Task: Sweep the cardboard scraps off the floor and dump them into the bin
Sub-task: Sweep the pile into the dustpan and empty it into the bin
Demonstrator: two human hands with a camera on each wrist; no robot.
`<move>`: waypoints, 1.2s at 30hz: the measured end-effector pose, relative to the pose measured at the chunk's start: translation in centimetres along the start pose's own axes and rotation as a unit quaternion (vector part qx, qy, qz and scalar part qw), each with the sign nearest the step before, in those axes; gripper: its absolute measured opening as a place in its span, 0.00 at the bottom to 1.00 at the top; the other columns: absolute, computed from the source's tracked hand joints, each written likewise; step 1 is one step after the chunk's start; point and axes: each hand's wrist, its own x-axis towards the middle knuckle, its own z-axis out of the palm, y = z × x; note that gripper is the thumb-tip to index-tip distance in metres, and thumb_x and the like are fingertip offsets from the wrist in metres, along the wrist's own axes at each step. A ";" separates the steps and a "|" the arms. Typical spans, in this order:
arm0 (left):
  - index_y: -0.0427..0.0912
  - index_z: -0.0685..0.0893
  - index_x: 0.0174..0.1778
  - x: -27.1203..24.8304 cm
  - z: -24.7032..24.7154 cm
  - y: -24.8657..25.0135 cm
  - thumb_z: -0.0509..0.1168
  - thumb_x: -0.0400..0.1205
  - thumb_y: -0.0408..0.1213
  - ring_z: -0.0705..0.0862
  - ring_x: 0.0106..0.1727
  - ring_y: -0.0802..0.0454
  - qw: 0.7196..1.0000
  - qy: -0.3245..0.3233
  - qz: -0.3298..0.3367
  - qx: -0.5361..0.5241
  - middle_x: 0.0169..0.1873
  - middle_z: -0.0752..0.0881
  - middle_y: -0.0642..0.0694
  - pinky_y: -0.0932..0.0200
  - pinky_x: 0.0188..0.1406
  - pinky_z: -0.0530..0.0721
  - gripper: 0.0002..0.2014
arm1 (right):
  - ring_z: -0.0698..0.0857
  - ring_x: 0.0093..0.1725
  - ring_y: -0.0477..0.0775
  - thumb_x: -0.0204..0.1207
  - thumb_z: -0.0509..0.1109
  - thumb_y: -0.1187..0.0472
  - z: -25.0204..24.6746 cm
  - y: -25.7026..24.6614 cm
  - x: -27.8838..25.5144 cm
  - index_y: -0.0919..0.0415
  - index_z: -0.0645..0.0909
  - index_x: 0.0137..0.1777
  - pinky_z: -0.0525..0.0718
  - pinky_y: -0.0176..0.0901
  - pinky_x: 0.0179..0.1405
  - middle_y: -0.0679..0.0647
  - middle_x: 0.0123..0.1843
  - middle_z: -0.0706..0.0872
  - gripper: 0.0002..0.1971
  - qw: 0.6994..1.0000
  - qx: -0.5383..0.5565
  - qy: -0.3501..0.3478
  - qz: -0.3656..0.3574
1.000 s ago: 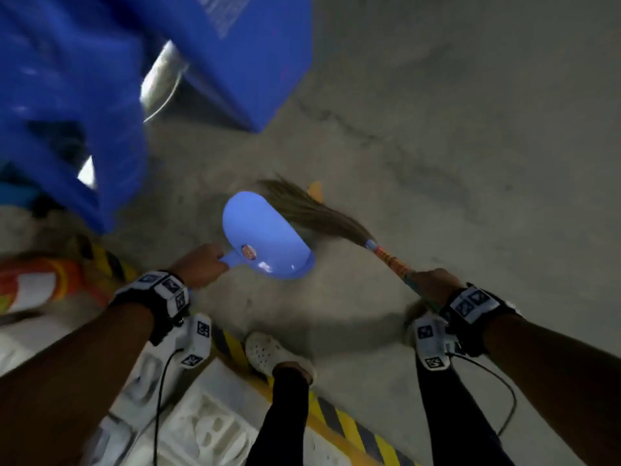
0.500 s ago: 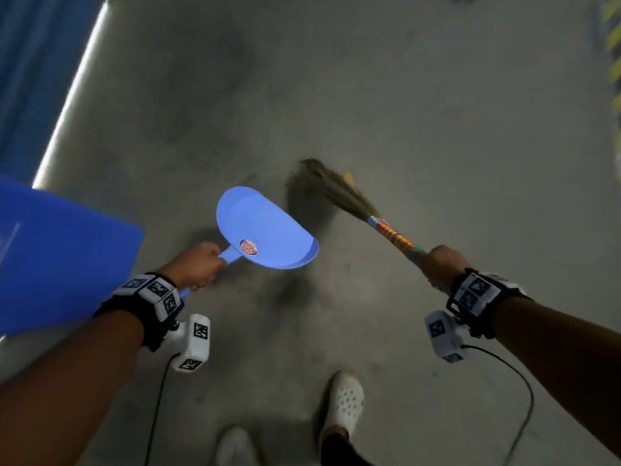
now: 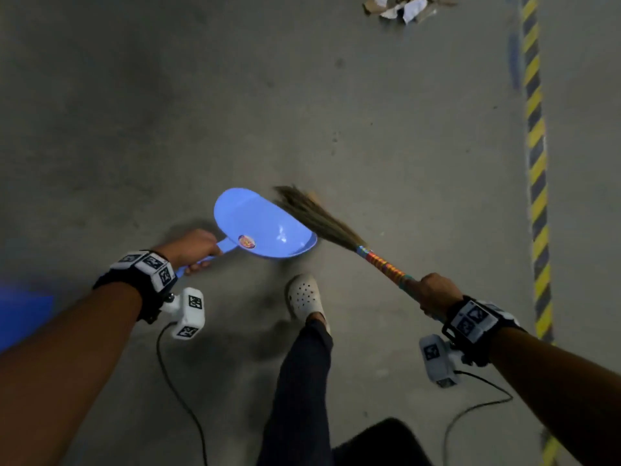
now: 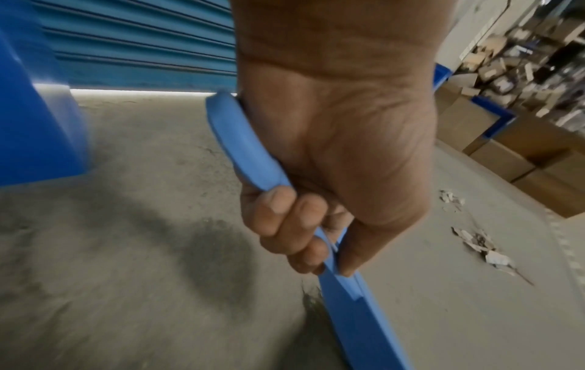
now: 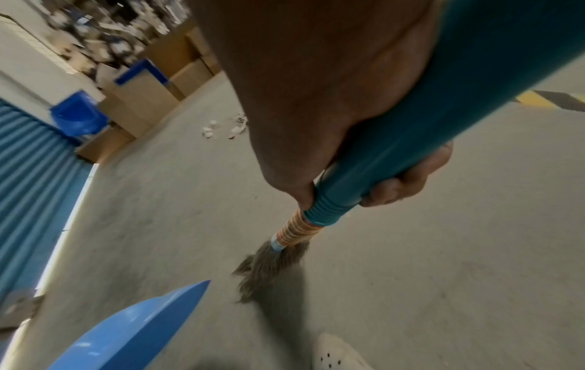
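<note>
Torn brown-and-white cardboard scraps [image 3: 405, 6] (heaped)

Your left hand [image 3: 193, 247] grips the dustpan handle [image 4: 243, 142]; your right hand [image 3: 438, 292] grips the broom handle [image 5: 411, 140], both arms extended forward.

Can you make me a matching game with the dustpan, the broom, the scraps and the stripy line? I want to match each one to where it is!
Things:
1. dustpan
2. broom
3. cardboard scraps
4. yellow and black stripe

Places:
A. on the floor far ahead, at the top of the head view
B. held by its handle in the left hand
C. running along the floor on the right side
D. held by its handle in the right hand

Pairs: 1-B, 2-D, 3-A, 4-C
</note>
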 end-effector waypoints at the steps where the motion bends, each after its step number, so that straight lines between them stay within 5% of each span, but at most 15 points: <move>1: 0.39 0.72 0.33 1.2 -0.4 1.6 0.60 0.82 0.30 0.63 0.14 0.53 1.000 -0.009 -0.003 -0.008 0.22 0.70 0.40 0.71 0.16 0.61 0.11 | 0.81 0.20 0.55 0.76 0.64 0.35 -1.3 0.0 1.5 0.64 0.78 0.28 0.75 0.36 0.22 0.56 0.23 0.82 0.31 1.000 0.005 -0.004 0.011; 12: 0.37 0.75 0.39 14.3 -5.6 21.6 0.61 0.82 0.31 0.62 0.14 0.54 0.999 -0.030 -0.037 0.003 0.22 0.71 0.41 0.71 0.15 0.57 0.06 | 0.88 0.39 0.63 0.72 0.62 0.29 -22.3 -5.5 20.2 0.64 0.79 0.34 0.81 0.44 0.38 0.62 0.36 0.87 0.33 0.999 0.027 -0.016 0.033; 21: 0.35 0.77 0.43 26.8 -11.4 45.0 0.61 0.82 0.31 0.63 0.15 0.53 0.999 0.021 0.008 -0.023 0.23 0.71 0.39 0.69 0.16 0.60 0.04 | 0.86 0.35 0.62 0.74 0.65 0.32 -46.8 -13.0 38.1 0.65 0.80 0.37 0.77 0.42 0.29 0.63 0.37 0.87 0.31 0.998 0.002 0.054 -0.011; 28: 0.34 0.78 0.47 32.3 -16.8 59.5 0.60 0.82 0.31 0.62 0.14 0.54 0.994 0.070 0.046 -0.071 0.22 0.71 0.40 0.70 0.15 0.59 0.04 | 0.80 0.36 0.63 0.80 0.56 0.35 -60.2 -15.3 41.2 0.62 0.76 0.35 0.73 0.45 0.36 0.64 0.37 0.83 0.29 0.986 -0.011 0.143 -0.083; 36: 0.31 0.79 0.46 37.1 -26.0 68.0 0.60 0.81 0.30 0.62 0.15 0.54 0.995 0.035 0.076 -0.053 0.19 0.71 0.43 0.69 0.16 0.58 0.05 | 0.85 0.41 0.65 0.81 0.56 0.37 -63.8 -19.1 41.5 0.57 0.72 0.32 0.73 0.47 0.33 0.56 0.30 0.79 0.26 0.987 0.009 0.126 -0.096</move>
